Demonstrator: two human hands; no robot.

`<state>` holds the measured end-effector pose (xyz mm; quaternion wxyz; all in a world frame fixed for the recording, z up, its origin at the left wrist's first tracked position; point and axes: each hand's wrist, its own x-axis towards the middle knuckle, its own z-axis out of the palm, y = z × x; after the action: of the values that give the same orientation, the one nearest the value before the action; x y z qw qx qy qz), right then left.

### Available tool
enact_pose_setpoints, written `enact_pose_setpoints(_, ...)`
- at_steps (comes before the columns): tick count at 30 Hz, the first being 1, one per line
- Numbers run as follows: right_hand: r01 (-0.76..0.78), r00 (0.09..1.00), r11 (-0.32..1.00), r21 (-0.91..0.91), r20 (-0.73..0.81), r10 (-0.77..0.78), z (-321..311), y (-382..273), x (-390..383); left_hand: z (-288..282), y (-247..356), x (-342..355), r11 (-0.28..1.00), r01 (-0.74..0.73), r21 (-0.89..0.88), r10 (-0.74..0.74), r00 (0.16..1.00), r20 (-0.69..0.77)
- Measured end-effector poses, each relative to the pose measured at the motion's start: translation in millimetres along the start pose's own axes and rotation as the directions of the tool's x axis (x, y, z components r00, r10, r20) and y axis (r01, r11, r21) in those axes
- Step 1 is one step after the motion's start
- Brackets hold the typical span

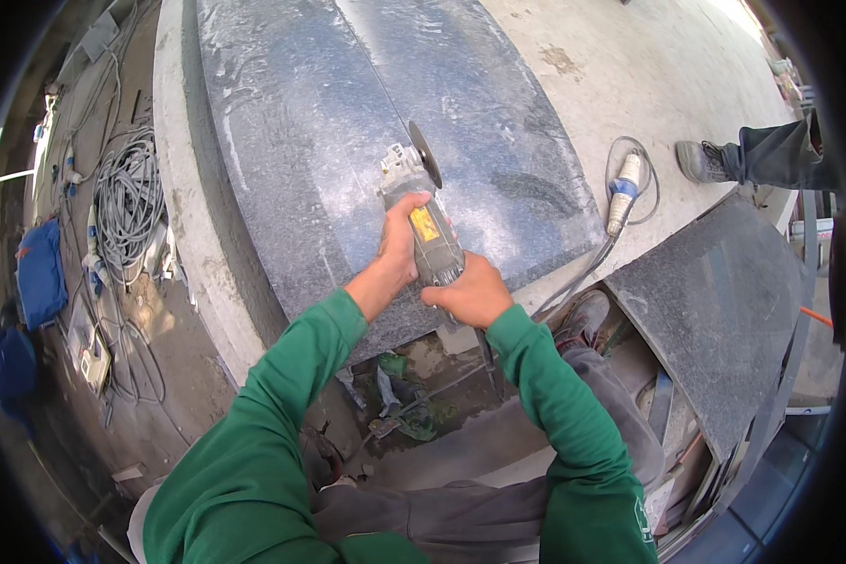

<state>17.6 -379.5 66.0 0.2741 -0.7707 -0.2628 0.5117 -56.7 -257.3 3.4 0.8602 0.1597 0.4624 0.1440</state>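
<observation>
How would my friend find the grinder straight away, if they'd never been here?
Look for the big dark stone slab in the upper middle. Over its near part, the left hand and right hand hold the grinder. Unlike its neighbours, it has a yellow label and a thin round disc.

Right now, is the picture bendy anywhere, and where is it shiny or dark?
Head view: the ledge looks bowed by the lens; head view: pale patches, maybe shine, maybe dust, whiten the slab by the grinder; head view: black fills the corners.
</observation>
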Motion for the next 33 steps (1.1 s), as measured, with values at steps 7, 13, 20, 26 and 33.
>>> enact_pose_setpoints(7,-0.001,1.0,1.0,-0.028,-0.02,0.001,1.3,7.4,-2.7,1.7,-4.8,-5.0,0.999,-0.007,0.049,0.008,1.0,-0.007)
enact_pose_setpoints(13,-0.046,0.999,0.999,-0.014,0.025,0.046,-1.8,5.1,-15.2,0.3,-11.9,-13.1,0.999,0.044,0.015,-0.044,0.999,0.0)
enact_pose_setpoints(20,-0.048,0.998,0.999,-0.018,0.04,0.049,-1.9,3.4,-12.6,3.3,-11.8,-15.0,1.0,0.015,0.021,-0.015,1.0,-0.002)
enact_pose_setpoints(26,-0.045,0.997,0.999,-0.02,0.054,0.046,-5.1,-30.3,37.9,-3.7,35.5,30.3,0.998,-0.04,0.051,0.039,0.999,0.011)
enact_pose_setpoints(33,-0.054,0.998,0.997,-0.06,0.017,0.055,-6.5,-37.7,72.9,-2.0,60.1,57.1,0.998,-0.045,0.044,0.043,0.998,0.055)
